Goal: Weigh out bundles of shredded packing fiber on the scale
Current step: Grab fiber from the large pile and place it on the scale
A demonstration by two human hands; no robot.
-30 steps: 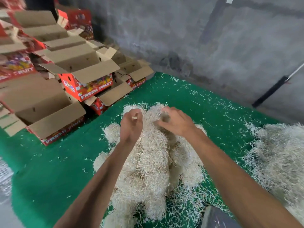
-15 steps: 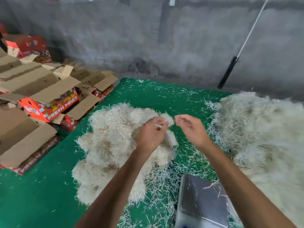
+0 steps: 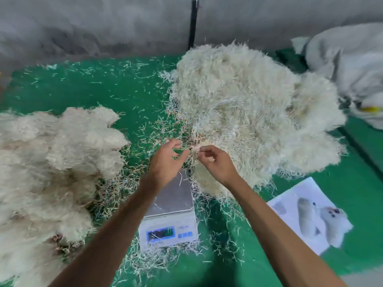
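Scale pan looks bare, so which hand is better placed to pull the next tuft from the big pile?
Probably the right hand: it already touches the loose fiber pile, pinching strands. The left hand hangs above the scale.

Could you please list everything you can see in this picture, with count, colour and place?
Fiber heap: one, cream, right of centre on the mat.
Fiber bundles: one cluster, count unclear, cream, left side.
Scale: one, white with steel pan, front centre; pan holds only stray strands.
Mat: one, green, strewn with loose strands.
Printed sheet: one, white, front right.
Sack: one, white, far right.
Pole: one, black, against the grey wall.
Left hand: fingers loosely curled above the scale.
Right hand: pinching strands at the heap's edge.
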